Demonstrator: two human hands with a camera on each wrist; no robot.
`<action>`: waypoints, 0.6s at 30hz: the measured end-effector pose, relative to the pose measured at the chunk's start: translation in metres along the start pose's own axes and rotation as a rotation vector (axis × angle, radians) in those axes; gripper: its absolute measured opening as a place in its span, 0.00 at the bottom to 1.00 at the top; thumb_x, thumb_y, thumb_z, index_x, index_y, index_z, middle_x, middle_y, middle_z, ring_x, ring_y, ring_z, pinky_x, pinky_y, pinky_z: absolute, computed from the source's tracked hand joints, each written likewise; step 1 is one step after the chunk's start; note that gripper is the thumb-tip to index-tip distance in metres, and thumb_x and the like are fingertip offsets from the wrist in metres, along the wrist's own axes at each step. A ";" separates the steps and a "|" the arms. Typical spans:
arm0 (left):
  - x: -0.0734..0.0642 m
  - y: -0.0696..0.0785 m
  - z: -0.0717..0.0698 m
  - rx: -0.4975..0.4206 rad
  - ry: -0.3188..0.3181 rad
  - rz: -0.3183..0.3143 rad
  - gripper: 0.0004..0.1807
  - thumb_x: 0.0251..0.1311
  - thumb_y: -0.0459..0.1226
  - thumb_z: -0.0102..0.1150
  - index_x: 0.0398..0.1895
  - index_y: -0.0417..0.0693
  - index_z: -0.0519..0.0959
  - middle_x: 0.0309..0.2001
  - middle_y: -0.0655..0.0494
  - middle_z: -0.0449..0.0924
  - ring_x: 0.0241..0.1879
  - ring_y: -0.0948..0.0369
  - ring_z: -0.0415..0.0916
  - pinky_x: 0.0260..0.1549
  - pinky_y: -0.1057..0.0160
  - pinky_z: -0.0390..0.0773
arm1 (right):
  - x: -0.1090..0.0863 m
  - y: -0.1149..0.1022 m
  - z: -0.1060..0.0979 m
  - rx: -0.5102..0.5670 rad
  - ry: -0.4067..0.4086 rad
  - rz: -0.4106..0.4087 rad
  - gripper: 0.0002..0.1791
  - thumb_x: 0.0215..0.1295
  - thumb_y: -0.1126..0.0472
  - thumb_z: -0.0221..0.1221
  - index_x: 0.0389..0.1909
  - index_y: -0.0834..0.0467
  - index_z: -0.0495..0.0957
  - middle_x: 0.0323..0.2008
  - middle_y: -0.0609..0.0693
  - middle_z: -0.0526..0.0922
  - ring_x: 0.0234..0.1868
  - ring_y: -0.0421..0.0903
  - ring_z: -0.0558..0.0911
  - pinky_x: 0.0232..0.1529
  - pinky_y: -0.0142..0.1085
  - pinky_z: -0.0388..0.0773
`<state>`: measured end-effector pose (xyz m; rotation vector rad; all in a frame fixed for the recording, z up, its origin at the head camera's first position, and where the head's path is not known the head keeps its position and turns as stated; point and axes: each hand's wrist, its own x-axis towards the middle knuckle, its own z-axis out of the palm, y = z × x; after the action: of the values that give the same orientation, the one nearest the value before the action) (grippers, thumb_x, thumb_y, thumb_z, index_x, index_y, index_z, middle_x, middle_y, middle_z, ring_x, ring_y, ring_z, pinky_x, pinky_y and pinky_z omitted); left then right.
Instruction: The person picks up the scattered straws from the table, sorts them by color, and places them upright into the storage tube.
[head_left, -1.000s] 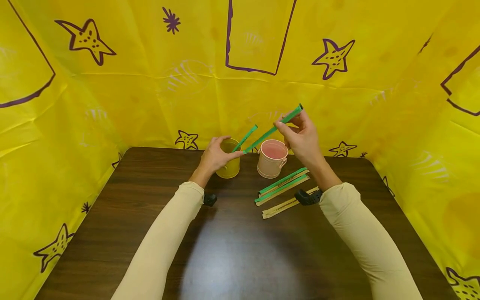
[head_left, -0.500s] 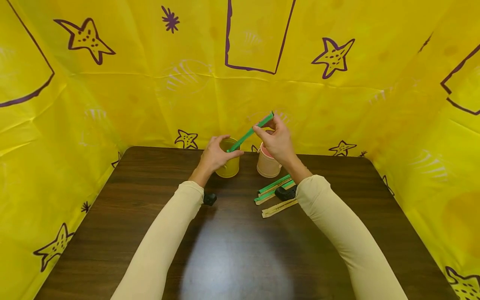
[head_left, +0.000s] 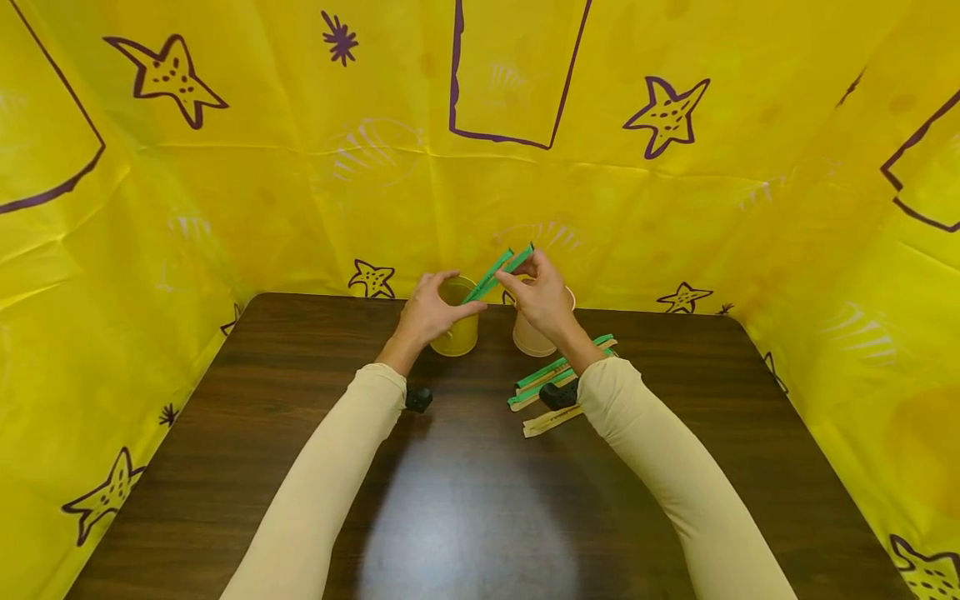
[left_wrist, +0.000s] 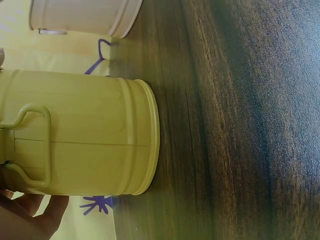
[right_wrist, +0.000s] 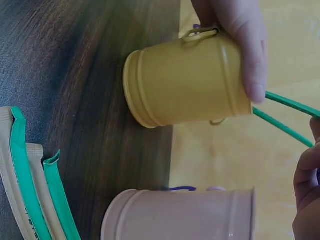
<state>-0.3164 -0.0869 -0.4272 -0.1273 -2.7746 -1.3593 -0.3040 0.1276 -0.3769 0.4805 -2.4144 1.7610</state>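
Observation:
My left hand (head_left: pixel 435 310) grips a small yellow metal bucket (head_left: pixel 459 340) around its rim, thumb on the near right side. The bucket stands upright on the table, its wire handle (left_wrist: pixel 49 145) plain in the left wrist view. My right hand (head_left: pixel 546 300) pinches a green paper-wrapped straw (head_left: pixel 521 259) near its upper end. This straw slants down to the mouth of the yellow bucket. A second green wrapped straw (head_left: pixel 495 270) leans out of the same bucket, close beside the first. How deep the held one reaches is hidden.
A pale pink bucket (head_left: pixel 534 340) stands right of the yellow one, partly behind my right hand. Several green and tan wrapped straws (head_left: pixel 551 422) lie in a slanted row on the brown table (head_left: pixel 300 383), under my right wrist. A yellow printed cloth (head_left: pixel 285 192) hangs behind the table.
My right hand has moved left and down with the green wrapped straw, bringing its lower end to the yellow bucket's mouth. My left hand has stayed on the bucket.

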 end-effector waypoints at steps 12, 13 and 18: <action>-0.001 0.001 -0.001 -0.004 -0.002 0.002 0.51 0.47 0.69 0.71 0.74 0.62 0.68 0.65 0.51 0.67 0.54 0.49 0.73 0.51 0.47 0.78 | 0.000 -0.003 0.001 -0.004 -0.034 0.020 0.25 0.72 0.56 0.62 0.62 0.62 0.67 0.59 0.60 0.80 0.23 0.39 0.78 0.29 0.32 0.76; -0.001 0.001 -0.001 -0.007 -0.001 0.003 0.50 0.48 0.67 0.72 0.74 0.62 0.68 0.65 0.51 0.67 0.55 0.49 0.73 0.52 0.46 0.77 | -0.001 -0.004 0.000 -0.008 -0.034 0.028 0.26 0.72 0.55 0.62 0.63 0.62 0.66 0.60 0.59 0.78 0.25 0.40 0.79 0.30 0.33 0.77; -0.001 0.001 -0.001 -0.005 0.004 0.004 0.49 0.48 0.66 0.73 0.74 0.62 0.68 0.65 0.51 0.67 0.57 0.48 0.72 0.54 0.44 0.77 | -0.009 -0.008 -0.009 -0.018 -0.019 0.050 0.31 0.70 0.51 0.64 0.67 0.58 0.64 0.62 0.56 0.72 0.32 0.44 0.79 0.32 0.33 0.78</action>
<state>-0.3151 -0.0874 -0.4262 -0.1298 -2.7664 -1.3650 -0.2937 0.1359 -0.3692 0.4400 -2.4734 1.7611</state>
